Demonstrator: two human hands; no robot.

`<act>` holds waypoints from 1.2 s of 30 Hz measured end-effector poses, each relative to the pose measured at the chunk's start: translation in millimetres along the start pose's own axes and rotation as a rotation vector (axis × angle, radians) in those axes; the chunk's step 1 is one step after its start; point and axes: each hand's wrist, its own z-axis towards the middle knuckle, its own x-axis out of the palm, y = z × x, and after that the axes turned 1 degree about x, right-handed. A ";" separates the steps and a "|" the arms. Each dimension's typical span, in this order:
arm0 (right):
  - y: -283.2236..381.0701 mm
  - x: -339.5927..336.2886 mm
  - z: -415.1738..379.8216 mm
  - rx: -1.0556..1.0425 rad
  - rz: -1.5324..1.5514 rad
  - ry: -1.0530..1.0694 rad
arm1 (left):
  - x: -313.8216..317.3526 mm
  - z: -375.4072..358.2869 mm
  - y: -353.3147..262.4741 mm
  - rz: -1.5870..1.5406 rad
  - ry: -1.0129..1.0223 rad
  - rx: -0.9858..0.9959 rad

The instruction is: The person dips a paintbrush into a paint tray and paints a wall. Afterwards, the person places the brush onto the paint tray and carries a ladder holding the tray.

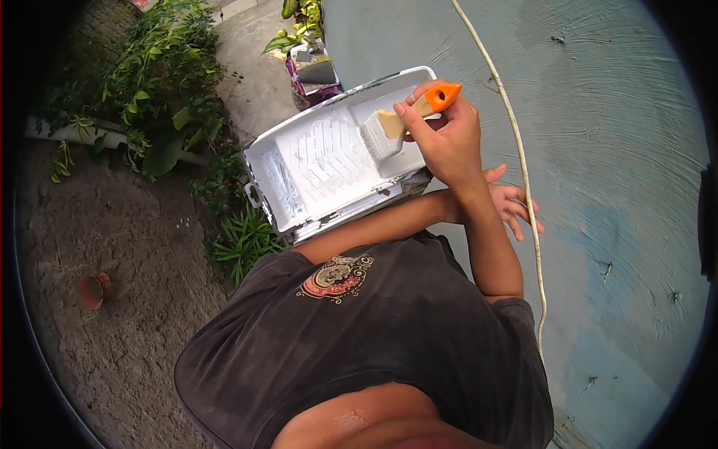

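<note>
My right hand (452,138) grips a paintbrush (390,129) by its pale wooden handle, which has an orange end. White paint coats the bristles, which are over the deep end of a paint tray (263,142). The tray is smeared with white paint across its ribbed floor. My left arm passes beneath my right forearm. Beyond it, my left hand (512,206) holds nothing, its fingers spread beside a pale cable (516,135) in front of the wall.
A grey-blue wall (613,172) with brushed streaks and several small fixings fills the right side. Leafy plants (161,82) grow at the left, above bare soil (149,247) with a terracotta pot (93,290). A purple bag (318,95) stands behind the tray.
</note>
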 end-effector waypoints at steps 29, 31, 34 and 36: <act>-1.6 -7.5 -10.3 -0.008 0.011 -0.076 | 6.1 -10.5 -8.0 0.037 -0.011 0.004; 2.7 -9.4 -10.9 0.086 0.043 -0.006 | 6.6 -11.2 -9.1 0.034 -0.011 0.006; 2.4 -8.8 -11.0 0.101 0.056 0.001 | 7.0 -8.2 -6.1 0.030 -0.012 0.011; 0.1 -5.7 -10.4 0.069 0.082 -0.023 | 7.0 -6.4 -5.3 0.027 -0.012 0.015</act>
